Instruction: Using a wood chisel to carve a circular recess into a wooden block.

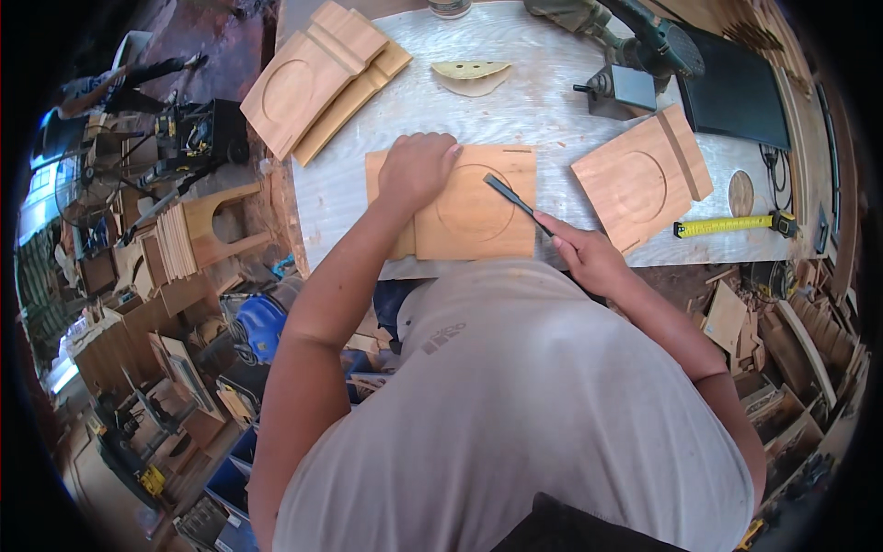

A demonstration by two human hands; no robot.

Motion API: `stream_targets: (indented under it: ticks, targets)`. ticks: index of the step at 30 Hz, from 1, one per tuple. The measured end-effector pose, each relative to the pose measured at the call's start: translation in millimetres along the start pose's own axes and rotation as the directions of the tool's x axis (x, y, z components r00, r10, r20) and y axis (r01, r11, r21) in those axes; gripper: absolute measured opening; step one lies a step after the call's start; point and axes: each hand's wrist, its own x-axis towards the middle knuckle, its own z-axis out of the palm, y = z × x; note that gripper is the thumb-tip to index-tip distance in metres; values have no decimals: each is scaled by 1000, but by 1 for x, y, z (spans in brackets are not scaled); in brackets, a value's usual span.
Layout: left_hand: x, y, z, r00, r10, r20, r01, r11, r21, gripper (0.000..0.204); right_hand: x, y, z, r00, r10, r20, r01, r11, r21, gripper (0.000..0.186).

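In the head view a pale wooden board (487, 237) with a carved circle lies on the worktable near its front edge. My left hand (416, 170) rests over the board's upper left part, fingers curled over it. My right hand (579, 247) grips a flat chisel (513, 198), whose blade lies over the circle. To the right is a second board (625, 189) with a circle and a strip across it. Stacked boards (303, 87) lie at the back left. A curved pale piece (469, 72) with small holes sits behind my hands.
On the worktable (340, 221) are a power tool (671, 55), a metal block (621, 92), a black panel (736, 92), an extended tape measure (731, 225) and an oval piece (740, 193). A person (101, 87) is at far left, amid wood offcuts, machinery and a blue tool (258, 327).
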Motion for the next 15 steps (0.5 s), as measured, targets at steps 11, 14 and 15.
stream_targets:
  ticks: [11,14,15]
  targets:
    - [0,-1,0,1000,-19,14,19,1000,-14,28,9,8,9,989,-107,-103,100,992,-73,44]
    - [0,-3,3,1000,-24,12,24,1000,-4,29,11,-1,0,1000,23,15,-22,997,-80,44]
    - [0,-3,4,1000,-18,-2,18,1000,4,30,13,0,1,1000,22,18,-21,996,-82,44]
